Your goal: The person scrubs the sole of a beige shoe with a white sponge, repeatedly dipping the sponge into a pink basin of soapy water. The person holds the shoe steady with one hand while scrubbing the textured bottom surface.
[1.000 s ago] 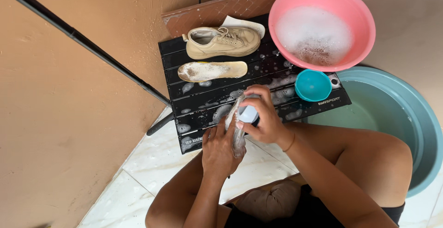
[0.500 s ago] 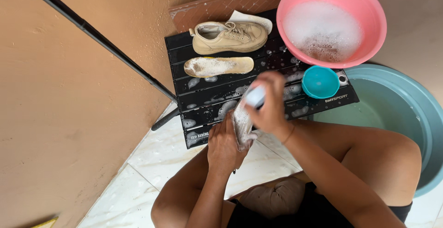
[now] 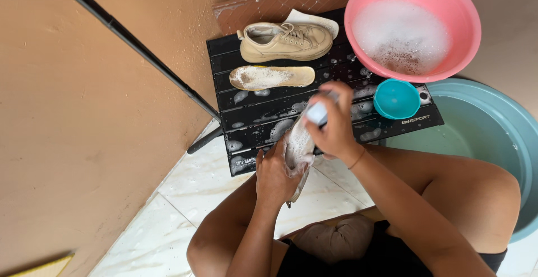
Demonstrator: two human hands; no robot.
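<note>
A soapy, pale insole (image 3: 298, 145) stands nearly upright at the near edge of the black table (image 3: 263, 109), a small white-and-blue brush (image 3: 318, 112) pressed against its top end.

A black slatted table (image 3: 263, 109), flecked with white suds, holds 1 beige shoe (image 3: 284, 41) and 1 cream insole (image 3: 272, 77). At the table's far right corner sits a pink basin (image 3: 358, 47) of white foam; nearer is a turquoise cup (image 3: 396, 98). Beside the table stands a pale teal tub (image 3: 504, 125).
</note>
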